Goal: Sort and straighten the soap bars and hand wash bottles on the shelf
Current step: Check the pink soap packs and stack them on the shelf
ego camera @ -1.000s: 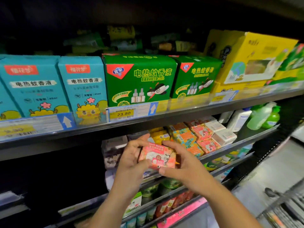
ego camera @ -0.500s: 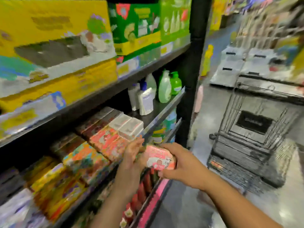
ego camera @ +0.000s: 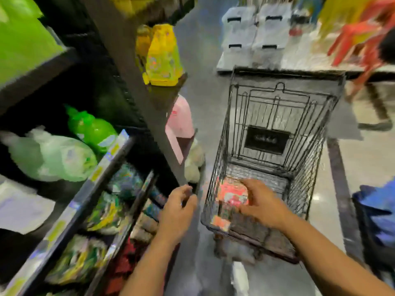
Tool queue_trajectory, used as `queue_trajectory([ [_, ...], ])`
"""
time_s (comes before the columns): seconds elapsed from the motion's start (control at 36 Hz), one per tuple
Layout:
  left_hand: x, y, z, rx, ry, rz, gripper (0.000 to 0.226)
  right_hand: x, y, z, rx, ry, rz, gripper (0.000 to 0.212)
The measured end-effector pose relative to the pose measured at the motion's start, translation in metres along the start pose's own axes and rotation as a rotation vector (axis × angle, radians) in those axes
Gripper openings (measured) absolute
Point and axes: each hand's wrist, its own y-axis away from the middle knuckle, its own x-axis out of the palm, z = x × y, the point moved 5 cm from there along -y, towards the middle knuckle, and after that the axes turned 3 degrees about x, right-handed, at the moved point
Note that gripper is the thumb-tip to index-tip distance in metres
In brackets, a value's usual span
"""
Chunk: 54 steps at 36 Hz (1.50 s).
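Head view: right hand (ego camera: 259, 201) fingers clamp pink-red boxed soap bar (ego camera: 233, 194) over black wire cart (ego camera: 277, 129), long axis approx. crosswise; left hand (ego camera: 177, 208) empty, fingers loosely curled, nearer shelf (ego camera: 100, 180).

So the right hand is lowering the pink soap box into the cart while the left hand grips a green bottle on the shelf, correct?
Not quite. In the head view the left hand holds nothing, hovering between shelf and cart. The right hand does hold the pink soap box in the cart.
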Motion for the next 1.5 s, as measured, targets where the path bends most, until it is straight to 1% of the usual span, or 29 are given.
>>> queue_trajectory([
  [0.11, 0.037, -0.040, -0.005, 0.061, -0.173, 0.130, 0.037, -0.018, -0.020, -0.045, 0.081, -0.036, -0.004, 0.058],
  [0.14, 0.045, -0.049, -0.006, 0.092, -0.243, 0.163, 0.044, -0.019, -0.025, -0.055, 0.097, -0.042, -0.009, 0.059],
  [0.19, 0.061, -0.068, -0.006, 0.162, -0.402, 0.205, 0.067, -0.020, -0.033, -0.078, 0.143, -0.058, -0.021, 0.065],
  [0.22, 0.069, -0.076, -0.003, 0.183, -0.520, 0.227, 0.071, -0.017, -0.036, -0.090, 0.178, -0.063, -0.018, 0.068],
  [0.28, 0.086, -0.092, 0.007, 0.233, -0.782, 0.238, 0.065, -0.012, -0.043, -0.112, 0.209, -0.057, -0.002, 0.073],
  [0.31, 0.094, -0.098, 0.010, 0.254, -0.869, 0.243, 0.064, -0.008, -0.045, -0.122, 0.224, -0.051, 0.005, 0.074],
  [0.36, 0.109, -0.110, 0.021, 0.242, -0.948, 0.277, 0.070, 0.001, -0.047, -0.142, 0.274, -0.038, 0.012, 0.073],
  [0.42, 0.125, -0.123, 0.036, 0.193, -0.978, 0.331, 0.077, 0.011, -0.048, -0.161, 0.357, -0.029, 0.027, 0.077],
  [0.47, 0.140, -0.135, 0.051, 0.169, -0.968, 0.356, 0.084, 0.021, -0.048, -0.179, 0.428, -0.026, 0.035, 0.076],
  [0.53, 0.150, -0.145, 0.064, 0.145, -0.888, 0.334, 0.091, 0.034, -0.050, -0.193, 0.475, -0.032, 0.040, 0.072],
  [0.61, 0.164, -0.151, 0.097, 0.002, -0.752, 0.362, 0.098, 0.060, -0.055, -0.214, 0.591, -0.037, 0.114, 0.069],
  [0.67, 0.173, -0.149, 0.122, -0.087, -0.655, 0.393, 0.098, 0.082, -0.058, -0.229, 0.666, -0.051, 0.158, 0.067],
  [0.69, 0.177, -0.147, 0.133, -0.129, -0.595, 0.393, 0.095, 0.094, -0.059, -0.236, 0.697, -0.060, 0.178, 0.067],
  [0.75, 0.182, -0.145, 0.145, -0.190, -0.490, 0.352, 0.081, 0.113, -0.062, -0.246, 0.730, -0.042, 0.208, 0.062],
  [0.81, 0.184, -0.147, 0.152, -0.215, -0.496, 0.281, 0.067, 0.130, -0.066, -0.257, 0.762, -0.028, 0.245, 0.055],
  [0.83, 0.185, -0.149, 0.154, -0.214, -0.509, 0.260, 0.065, 0.139, -0.068, -0.262, 0.771, -0.030, 0.263, 0.055],
  [0.92, 0.188, -0.149, 0.159, -0.202, -0.478, 0.238, 0.074, 0.163, -0.076, -0.271, 0.774, -0.059, 0.289, 0.056],
  [0.97, 0.189, -0.148, 0.163, -0.200, -0.465, 0.244, 0.070, 0.179, -0.081, -0.277, 0.776, -0.090, 0.290, 0.053],
  [1.03, 0.189, -0.147, 0.166, -0.195, -0.462, 0.242, 0.064, 0.198, -0.087, -0.283, 0.752, -0.106, 0.313, 0.059],
  [1.08, 0.190, -0.147, 0.169, -0.210, -0.475, 0.242, 0.059, 0.215, -0.094, -0.288, 0.750, -0.116, 0.353, 0.059],
  [1.17, 0.191, -0.146, 0.171, -0.228, -0.483, 0.257, 0.061, 0.236, -0.103, -0.292, 0.742, -0.135, 0.388, 0.062],
  [1.25, 0.191, -0.146, 0.170, -0.215, -0.489, 0.257, 0.063, 0.250, -0.115, -0.291, 0.660, -0.069, 0.413, 0.060],
  [1.31, 0.191, -0.146, 0.169, -0.206, -0.496, 0.253, 0.062, 0.258, -0.118, -0.292, 0.628, -0.010, 0.439, 0.065],
  [1.39, 0.192, -0.146, 0.168, -0.202, -0.501, 0.246, 0.065, 0.265, -0.115, -0.297, 0.659, 0.056, 0.448, 0.074],
  [1.5, 0.193, -0.146, 0.171, -0.192, -0.480, 0.231, 0.065, 0.270, -0.112, -0.295, 0.682, 0.052, 0.416, 0.072],
])
